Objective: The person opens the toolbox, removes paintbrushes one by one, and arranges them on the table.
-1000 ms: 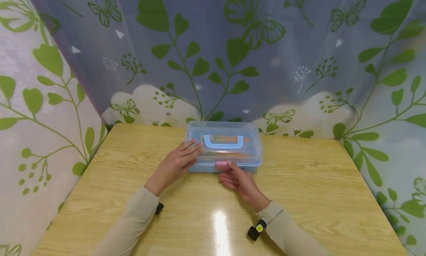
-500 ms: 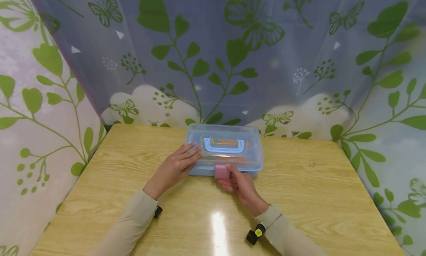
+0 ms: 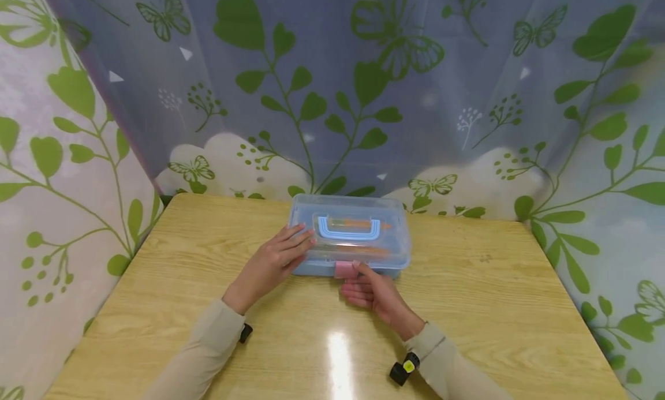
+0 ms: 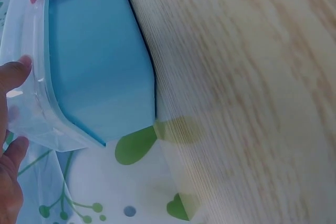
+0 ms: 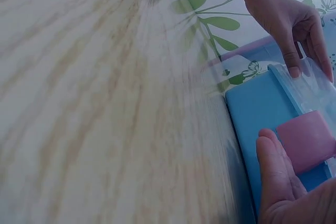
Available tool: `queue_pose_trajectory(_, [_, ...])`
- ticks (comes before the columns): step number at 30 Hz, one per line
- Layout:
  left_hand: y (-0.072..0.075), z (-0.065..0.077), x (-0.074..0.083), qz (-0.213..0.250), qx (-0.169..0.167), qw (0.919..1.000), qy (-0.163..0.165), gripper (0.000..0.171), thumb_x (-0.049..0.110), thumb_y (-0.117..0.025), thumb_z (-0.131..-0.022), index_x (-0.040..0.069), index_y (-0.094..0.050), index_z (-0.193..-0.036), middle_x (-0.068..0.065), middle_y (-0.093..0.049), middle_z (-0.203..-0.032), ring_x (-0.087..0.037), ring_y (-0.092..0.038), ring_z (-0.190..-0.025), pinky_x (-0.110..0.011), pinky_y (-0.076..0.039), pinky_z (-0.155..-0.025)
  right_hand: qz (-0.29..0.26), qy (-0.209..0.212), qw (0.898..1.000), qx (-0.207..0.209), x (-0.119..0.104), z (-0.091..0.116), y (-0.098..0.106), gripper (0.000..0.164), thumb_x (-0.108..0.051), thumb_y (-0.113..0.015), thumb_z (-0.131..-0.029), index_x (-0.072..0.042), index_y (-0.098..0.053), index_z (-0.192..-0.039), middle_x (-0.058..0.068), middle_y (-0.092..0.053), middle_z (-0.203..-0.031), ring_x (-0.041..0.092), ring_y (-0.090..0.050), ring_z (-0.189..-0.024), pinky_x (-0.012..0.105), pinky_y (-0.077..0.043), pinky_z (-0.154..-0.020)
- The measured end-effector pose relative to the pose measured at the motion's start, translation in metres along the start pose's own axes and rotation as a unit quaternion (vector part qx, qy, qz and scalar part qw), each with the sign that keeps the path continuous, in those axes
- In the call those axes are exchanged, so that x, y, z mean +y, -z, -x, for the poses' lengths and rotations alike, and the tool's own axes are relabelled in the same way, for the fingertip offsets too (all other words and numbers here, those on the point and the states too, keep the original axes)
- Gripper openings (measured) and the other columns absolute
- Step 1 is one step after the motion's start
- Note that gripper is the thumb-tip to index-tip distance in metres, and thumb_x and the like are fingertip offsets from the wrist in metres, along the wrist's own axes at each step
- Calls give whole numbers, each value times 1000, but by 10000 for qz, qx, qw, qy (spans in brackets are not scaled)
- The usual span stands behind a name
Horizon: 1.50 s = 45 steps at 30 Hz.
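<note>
A light blue plastic case (image 3: 387, 271) with a clear lid (image 3: 353, 205) sits at the table's far side, lid down. Its light blue handle (image 3: 349, 235) lies flat on top, and a pink latch (image 3: 345, 269) is at the front middle. My left hand (image 3: 270, 264) rests on the lid's left front part, fingers extended over the top and thumb at the front edge. My right hand (image 3: 381, 299) has its thumb at the latch's right edge, the other fingers extended below it. In the right wrist view the latch (image 5: 307, 141) tilts outward from the blue front wall.
Long orange-tipped items (image 3: 358, 250) show through the clear lid. The case stands on a wood-grain table (image 3: 483, 307), close to its back edge. Leaf-patterned curtains (image 3: 332, 100) enclose the back and both sides. Each sleeve carries a black wrist camera (image 3: 400, 372).
The pink latch has swung downward since a second ago, then tipped slightly outward again. My right fingers have dropped a little below it. The left hand stays on the lid.
</note>
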<state>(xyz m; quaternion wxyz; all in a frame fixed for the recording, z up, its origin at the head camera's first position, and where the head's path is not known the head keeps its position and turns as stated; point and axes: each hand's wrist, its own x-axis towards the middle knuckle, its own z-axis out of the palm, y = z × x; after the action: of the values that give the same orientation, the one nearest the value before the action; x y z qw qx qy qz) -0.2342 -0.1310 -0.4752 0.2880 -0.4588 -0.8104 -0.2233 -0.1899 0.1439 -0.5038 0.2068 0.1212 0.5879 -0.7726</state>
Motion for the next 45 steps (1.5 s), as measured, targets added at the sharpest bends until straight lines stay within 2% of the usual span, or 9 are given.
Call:
queue_pose_trajectory(8, [1,-1,0,9,-95,9999,75,53,0,-82,-81,3,-68,-133,-14,-63,-141,-37,-54,-135,-53,-45,-113,-114,147,9995,-247,0,2,1,62,-41,-66,-97,15,-59,-125,16,-78,-94,22,-78,-87,36,-63,-84])
queue_pose_trajectory(13, [1,0,0,36,-114,9999,65,55,-1,-83,-80,3,-68,-132,-15,-63,-140,-37,-55,-134,-54,-45,-112,-91,222,9987,-455,4,6,3,58,-36,-63,-101,14,-59,-130,22,-75,-108,23,-76,-96,38,-60,-92])
queue_pose_trajectory(20, [2,1,-1,1,-151,9998,133,55,-1,-82,-81,5,-67,-134,-13,-62,-141,-36,-54,-135,-52,-43,-114,-25,626,9936,-941,5,8,6,42,-31,-63,-101,1,-68,-127,28,-62,-132,33,-67,-119,44,-53,-104])
queue_pose_trajectory(25, [2,2,1,8,-190,9998,66,56,-1,-83,-79,3,-67,-133,-15,-63,-141,-37,-55,-134,-54,-46,-111,188,671,9879,-1385,7,10,13,46,-27,-60,-104,7,-61,-135,27,-57,-140,40,-56,-132,46,-48,-110])
queue_pose_trajectory(30, [4,1,2,30,-205,9998,49,56,-2,-83,-80,2,-67,-133,-15,-62,-141,-37,-55,-134,-55,-46,-111,500,753,9834,-1576,6,11,22,54,-19,-60,-103,18,-47,-140,32,-56,-139,34,-62,-127,44,-49,-109])
queue_pose_trajectory(34, [5,2,3,33,-200,9998,27,56,-2,-83,-79,2,-67,-133,-15,-62,-141,-37,-55,-134,-55,-45,-111,606,744,9789,-1804,7,12,26,56,-11,-61,-101,23,-42,-141,28,-60,-137,28,-65,-124,42,-48,-109])
queue_pose_trajectory(37, [4,3,3,14,-184,9998,-20,57,-2,-84,-78,2,-67,-133,-15,-62,-141,-37,-55,-134,-55,-46,-111,660,716,9765,-1925,8,14,28,57,-9,-63,-100,23,-40,-141,26,-62,-136,28,-64,-124,41,-48,-109])
queue_pose_trajectory(41, [4,4,4,-19,-194,9998,-2,57,-1,-84,-79,2,-67,-134,-14,-62,-142,-37,-54,-135,-54,-45,-112,856,770,9754,-1878,7,14,29,59,-10,-64,-99,22,-40,-143,29,-59,-137,28,-64,-124,38,-50,-107])
queue_pose_trajectory(45, [4,4,4,-58,-167,9998,13,56,-1,-84,-79,3,-67,-133,-14,-63,-141,-36,-55,-135,-52,-45,-113,1195,869,9730,-1774,9,13,32,61,-9,-68,-97,20,-41,-144,32,-57,-139,19,-68,-116,32,-55,-101])
